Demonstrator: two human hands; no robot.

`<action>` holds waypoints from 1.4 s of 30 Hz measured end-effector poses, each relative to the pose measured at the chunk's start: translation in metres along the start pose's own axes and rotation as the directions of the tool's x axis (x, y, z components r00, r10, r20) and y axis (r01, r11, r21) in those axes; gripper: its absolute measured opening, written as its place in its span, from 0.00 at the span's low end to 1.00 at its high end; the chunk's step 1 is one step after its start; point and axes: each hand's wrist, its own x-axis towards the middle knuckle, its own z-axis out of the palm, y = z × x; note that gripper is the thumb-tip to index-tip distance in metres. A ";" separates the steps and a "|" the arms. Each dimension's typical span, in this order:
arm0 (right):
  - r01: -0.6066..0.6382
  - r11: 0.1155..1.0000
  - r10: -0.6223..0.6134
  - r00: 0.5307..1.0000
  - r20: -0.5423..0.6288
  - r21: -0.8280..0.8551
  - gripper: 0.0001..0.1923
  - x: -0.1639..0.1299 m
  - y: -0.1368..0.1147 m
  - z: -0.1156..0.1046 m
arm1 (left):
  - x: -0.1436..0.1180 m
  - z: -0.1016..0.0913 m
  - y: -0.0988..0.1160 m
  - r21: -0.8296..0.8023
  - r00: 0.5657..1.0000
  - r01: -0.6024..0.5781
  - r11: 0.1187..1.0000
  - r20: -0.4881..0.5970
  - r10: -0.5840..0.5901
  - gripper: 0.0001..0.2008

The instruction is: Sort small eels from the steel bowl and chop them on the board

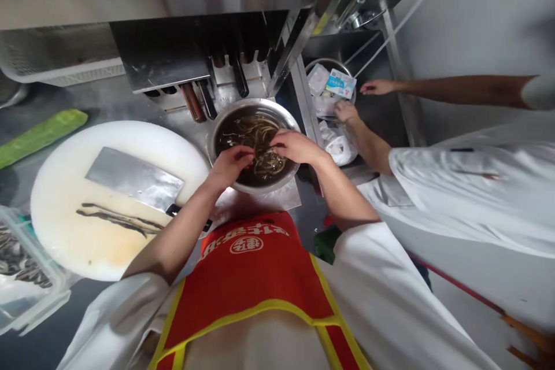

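Thin, dark, glistening strips, possibly eel point(260, 147), are seen lying tangled in murky liquid inside a round stainless-steel bowl point(225, 121) set on the steel surface point(130, 98). The left hand point(232, 163) is bent over the near rim, its grip pinched on a few strands; the right hand point(299, 147) is laid over the tangle, fingers curled into it, though what is caught beneath cannot be told. The strips are judged soft, limp and slippery, best taken in a bunch near the middle, not by one end. A broad steel cleaver point(134, 179) is rested on the round white cutting board point(65, 185) beside more strips. A co-worker's hands point(347, 111) are busy over packets at a second bowl.
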 end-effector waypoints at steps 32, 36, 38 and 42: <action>0.132 -0.113 0.507 0.860 -0.057 0.985 0.12 -0.011 -0.024 0.028 | 0.012 0.062 -0.019 -0.495 0.998 -0.038 0.868 0.022 0.056 0.22; 0.133 -0.180 0.519 0.854 -0.020 0.975 0.12 -0.013 -0.029 0.033 | 0.012 0.057 -0.019 -0.237 0.975 -0.215 0.947 -0.099 0.196 0.17; 0.105 -0.178 0.531 0.847 0.006 0.978 0.13 -0.013 -0.030 0.036 | 0.012 0.053 -0.018 -0.092 0.957 -0.280 0.955 -0.109 0.270 0.15; 0.042 -0.031 0.608 0.794 -0.015 0.999 0.13 -0.014 -0.030 0.040 | 0.013 0.045 -0.018 0.063 0.967 -0.228 0.972 -0.104 0.233 0.13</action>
